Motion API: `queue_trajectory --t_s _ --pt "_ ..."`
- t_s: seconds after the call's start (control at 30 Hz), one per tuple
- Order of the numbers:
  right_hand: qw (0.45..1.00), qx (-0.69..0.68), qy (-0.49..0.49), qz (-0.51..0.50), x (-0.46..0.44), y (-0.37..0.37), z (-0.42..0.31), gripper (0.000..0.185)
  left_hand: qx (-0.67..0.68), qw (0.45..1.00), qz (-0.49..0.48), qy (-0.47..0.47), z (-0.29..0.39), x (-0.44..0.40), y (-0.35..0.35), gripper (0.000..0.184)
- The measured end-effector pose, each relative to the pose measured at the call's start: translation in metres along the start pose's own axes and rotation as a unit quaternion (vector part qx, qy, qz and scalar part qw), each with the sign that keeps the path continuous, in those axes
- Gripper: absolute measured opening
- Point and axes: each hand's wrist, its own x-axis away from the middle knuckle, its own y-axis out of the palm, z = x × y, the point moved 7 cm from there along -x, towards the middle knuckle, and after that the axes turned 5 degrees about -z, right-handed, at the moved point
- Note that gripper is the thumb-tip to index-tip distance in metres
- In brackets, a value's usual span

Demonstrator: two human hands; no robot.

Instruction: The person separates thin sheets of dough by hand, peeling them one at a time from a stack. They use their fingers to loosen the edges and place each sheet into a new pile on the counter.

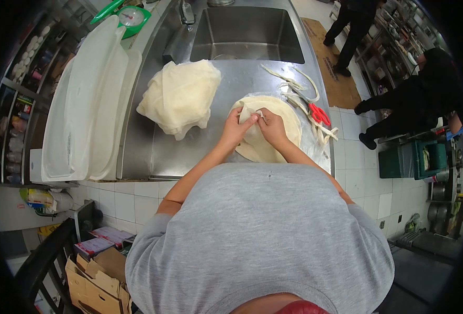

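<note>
Both my hands meet over a stack of round, pale, thin sheets (pixel 283 118) on the steel counter. My left hand (pixel 235 127) pinches the raised edge of a thin sheet. Close beside it, my right hand (pixel 271 127) has its fingers closed on the same raised edge. To the left lies a heap of folded pale sheets (pixel 181 97). Scissors with red handles (pixel 319 114) rest to the right of the stack, among cut pale strips (pixel 323 137).
A steel sink (pixel 248 31) is set in the far counter. Long translucent trays (pixel 85 99) lean at the left, near a green scale (pixel 132 18). Two people in dark clothes (pixel 414 99) stand beyond the counter at the right. Cardboard (pixel 331 63) lies on the floor.
</note>
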Motion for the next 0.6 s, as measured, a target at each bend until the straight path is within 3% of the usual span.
queue_trajectory --t_s 0.07,0.17,0.3,0.37,0.5,0.6 --pt "0.996 0.084 -0.012 0.027 0.0 -0.005 -0.005 0.019 -0.079 0.993 0.045 0.068 -0.022 -0.017 -0.015 0.043" --pt "0.987 0.157 -0.008 0.036 0.0 -0.008 -0.007 0.017 -0.148 0.987 0.049 0.028 -0.019 -0.011 -0.012 0.039" --pt "0.979 0.188 -0.055 0.053 0.002 -0.004 -0.011 0.015 -0.204 0.974 0.079 0.064 -0.009 -0.009 -0.01 0.038" --pt "0.984 0.143 -0.091 0.049 0.0 0.001 -0.015 0.02 -0.286 0.944 0.096 0.132 0.0 -0.007 -0.01 0.038" --pt "0.998 0.035 -0.048 0.001 -0.006 0.012 -0.011 0.029 -0.278 0.956 0.063 0.077 0.008 -0.005 -0.006 0.04" --pt "0.997 0.067 -0.016 -0.024 -0.008 0.01 -0.018 0.029 -0.271 0.957 0.073 0.068 0.006 -0.01 -0.013 0.039"
